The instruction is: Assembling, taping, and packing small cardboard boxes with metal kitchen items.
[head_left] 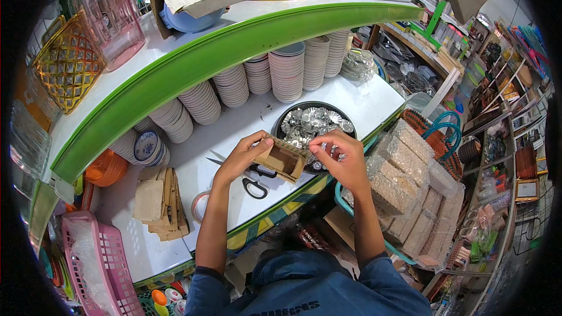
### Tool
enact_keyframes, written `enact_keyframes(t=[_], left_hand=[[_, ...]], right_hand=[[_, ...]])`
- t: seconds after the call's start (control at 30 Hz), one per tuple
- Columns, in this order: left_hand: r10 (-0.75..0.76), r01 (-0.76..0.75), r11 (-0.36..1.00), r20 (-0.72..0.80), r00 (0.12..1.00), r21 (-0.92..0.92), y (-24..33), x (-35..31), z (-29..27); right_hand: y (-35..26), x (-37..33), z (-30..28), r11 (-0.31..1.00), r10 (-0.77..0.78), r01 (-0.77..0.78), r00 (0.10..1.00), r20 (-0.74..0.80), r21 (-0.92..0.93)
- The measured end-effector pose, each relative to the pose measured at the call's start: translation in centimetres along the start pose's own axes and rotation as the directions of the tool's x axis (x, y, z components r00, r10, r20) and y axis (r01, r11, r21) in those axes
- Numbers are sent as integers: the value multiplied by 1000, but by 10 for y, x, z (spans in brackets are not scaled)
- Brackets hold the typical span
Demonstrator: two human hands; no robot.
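Note:
My left hand (pixel 243 155) grips a small brown cardboard box (pixel 282 161) by its left end, the long open side facing up. At the box's right end, my right hand (pixel 341 158) is closed with thumb and forefinger pinching near its upper corner. Just behind the box stands a round dark pan (pixel 283 118) full of shiny, fluted metal moulds (pixel 316 122). Scissors with black handles (pixel 254 188) lie on the white shelf under my left hand, partly hidden by it. Left of my left forearm is a roll of tape (pixel 200 207), partly covered.
Flattened cardboard pieces (pixel 159 202) are stacked at the left. Stacks of bowls (pixel 287 73) line the back beneath a green-edged upper shelf (pixel 193 76). A pink basket (pixel 108 251) stands at lower left. Bubble-wrapped packages (pixel 404 187) fill a turquoise-rimmed basket at my right.

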State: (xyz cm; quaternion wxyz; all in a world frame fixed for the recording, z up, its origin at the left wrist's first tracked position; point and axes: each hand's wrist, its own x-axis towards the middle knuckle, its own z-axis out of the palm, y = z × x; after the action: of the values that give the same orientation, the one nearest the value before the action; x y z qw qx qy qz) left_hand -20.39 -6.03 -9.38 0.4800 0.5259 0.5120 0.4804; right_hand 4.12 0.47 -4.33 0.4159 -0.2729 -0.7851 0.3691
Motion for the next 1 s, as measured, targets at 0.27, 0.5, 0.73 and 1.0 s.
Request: enact_keyframes(t=[0.27, 0.5, 0.73, 1.0], left_hand=[[-18, 17, 997, -10, 1000, -69, 7, -1, 7], [-24, 23, 999, -19, 1000, -29, 4, -2, 4], [7, -7, 1000, -15, 1000, -25, 0, 0, 4], [-9, 9, 1000, -1, 1000, -14, 0, -1, 1]], right_hand=[[1, 6, 22, 904, -367, 395, 913, 179, -161], [6, 7, -1, 992, -7, 6, 1000, -12, -126], [33, -4, -3, 739, -17, 143, 981, 194, -659], [42, -5, -1, 733, -54, 202, 969, 240, -650]])
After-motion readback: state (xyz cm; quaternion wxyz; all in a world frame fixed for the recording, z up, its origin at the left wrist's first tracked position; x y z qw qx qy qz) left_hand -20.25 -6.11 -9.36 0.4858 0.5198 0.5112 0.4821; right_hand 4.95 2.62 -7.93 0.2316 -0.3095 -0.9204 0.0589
